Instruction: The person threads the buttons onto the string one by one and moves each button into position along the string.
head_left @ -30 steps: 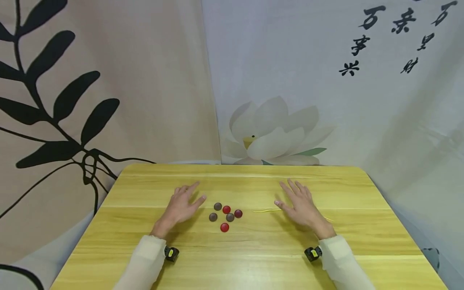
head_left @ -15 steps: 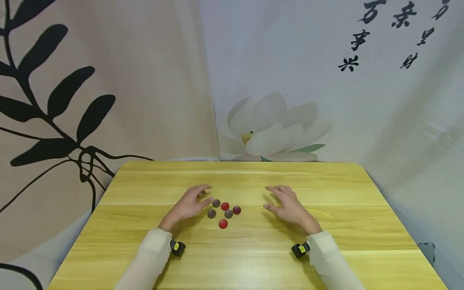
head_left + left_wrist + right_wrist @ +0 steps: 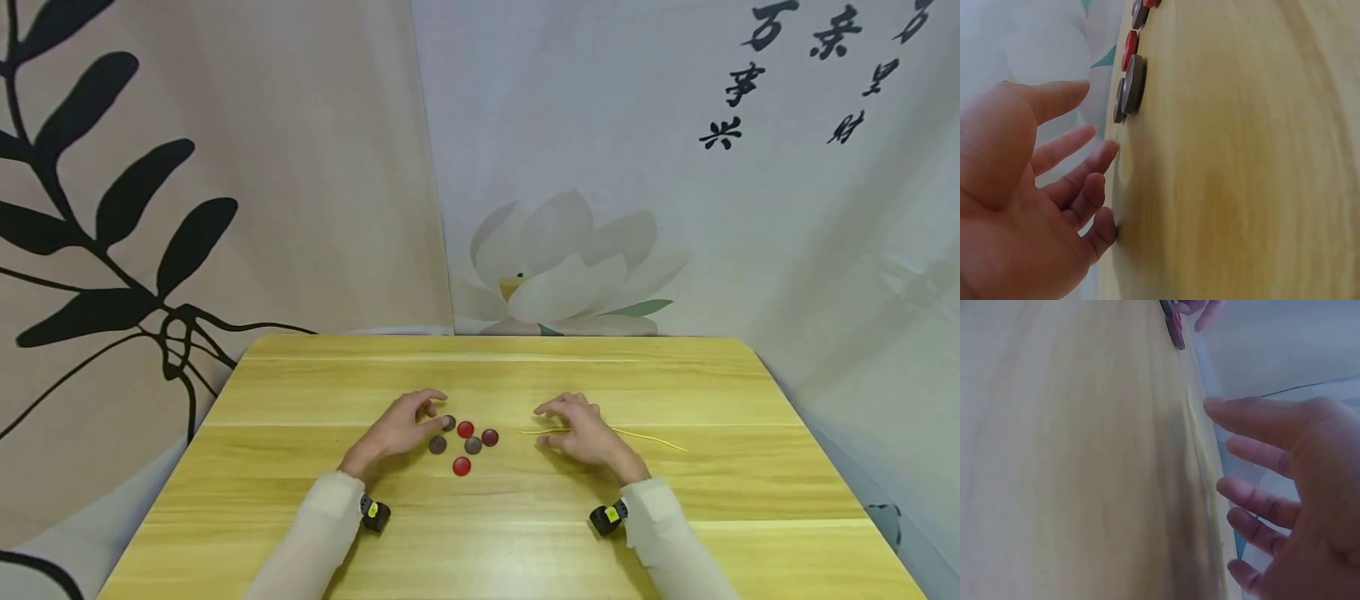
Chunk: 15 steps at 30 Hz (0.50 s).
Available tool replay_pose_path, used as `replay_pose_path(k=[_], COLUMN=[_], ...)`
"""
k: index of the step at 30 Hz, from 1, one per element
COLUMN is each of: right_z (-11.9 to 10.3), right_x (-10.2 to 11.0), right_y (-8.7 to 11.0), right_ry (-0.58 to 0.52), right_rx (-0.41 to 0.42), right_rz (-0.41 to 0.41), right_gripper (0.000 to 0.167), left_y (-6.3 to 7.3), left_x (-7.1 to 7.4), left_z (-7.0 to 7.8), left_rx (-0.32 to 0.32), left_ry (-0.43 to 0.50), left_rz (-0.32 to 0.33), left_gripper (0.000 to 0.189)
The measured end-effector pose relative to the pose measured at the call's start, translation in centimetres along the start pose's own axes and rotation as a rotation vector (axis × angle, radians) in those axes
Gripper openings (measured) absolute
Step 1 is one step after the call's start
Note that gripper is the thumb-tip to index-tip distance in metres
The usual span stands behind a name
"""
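A printed backdrop, with dark leaves, a pale lotus and brushed characters, hangs behind the wooden table. Two pale sleeves slant in from the near edge, the left sleeve leaning right and the right sleeve leaning left.

The left hand reaches forward and inward, palm turned toward the middle, thumb apart from the loosely bent fingers, nothing in its grasp. The right hand mirrors it, thumb parted from softly curved fingers, also holding nothing. The hands are well apart, with the discs between them, nearer the left.

A small black camera sits at each wrist, the left camera and the right camera.

The yellow string lies across the table, passing beneath the right hand; contact cannot be told.

Six discs lie loosely grouped: three grey discs, two red discs and a maroon disc. In the head view the left thumb overlaps the farthest grey one; whether it touches is unclear.
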State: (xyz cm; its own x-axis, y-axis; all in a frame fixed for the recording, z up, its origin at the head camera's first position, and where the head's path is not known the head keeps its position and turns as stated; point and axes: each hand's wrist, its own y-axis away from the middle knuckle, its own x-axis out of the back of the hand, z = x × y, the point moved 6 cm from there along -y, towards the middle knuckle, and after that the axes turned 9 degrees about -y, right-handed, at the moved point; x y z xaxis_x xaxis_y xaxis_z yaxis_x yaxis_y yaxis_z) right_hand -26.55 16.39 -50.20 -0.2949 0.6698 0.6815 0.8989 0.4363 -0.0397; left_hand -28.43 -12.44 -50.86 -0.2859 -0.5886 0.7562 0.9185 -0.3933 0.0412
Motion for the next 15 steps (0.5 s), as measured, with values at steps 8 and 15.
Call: replay_pose_path(k=[8,15], right_z=[0.2,0.5], right_x=[-0.7,-1.1], right_y=[-0.5,-0.9], right_ry=[-0.066,-0.071], right_rx=[0.007,0.02], right_rz=[-0.031,-0.045], right_gripper=[0.031,0.022], left_y=[-0.3,-0.3], left_x=[-0.5,-0.5], left_z=[-0.6,-1.2], left_rx=[0.05,0.07], left_ry=[0.084,0.116], left_rz=[-0.073,-0.107], left_gripper=[0.038,0.036])
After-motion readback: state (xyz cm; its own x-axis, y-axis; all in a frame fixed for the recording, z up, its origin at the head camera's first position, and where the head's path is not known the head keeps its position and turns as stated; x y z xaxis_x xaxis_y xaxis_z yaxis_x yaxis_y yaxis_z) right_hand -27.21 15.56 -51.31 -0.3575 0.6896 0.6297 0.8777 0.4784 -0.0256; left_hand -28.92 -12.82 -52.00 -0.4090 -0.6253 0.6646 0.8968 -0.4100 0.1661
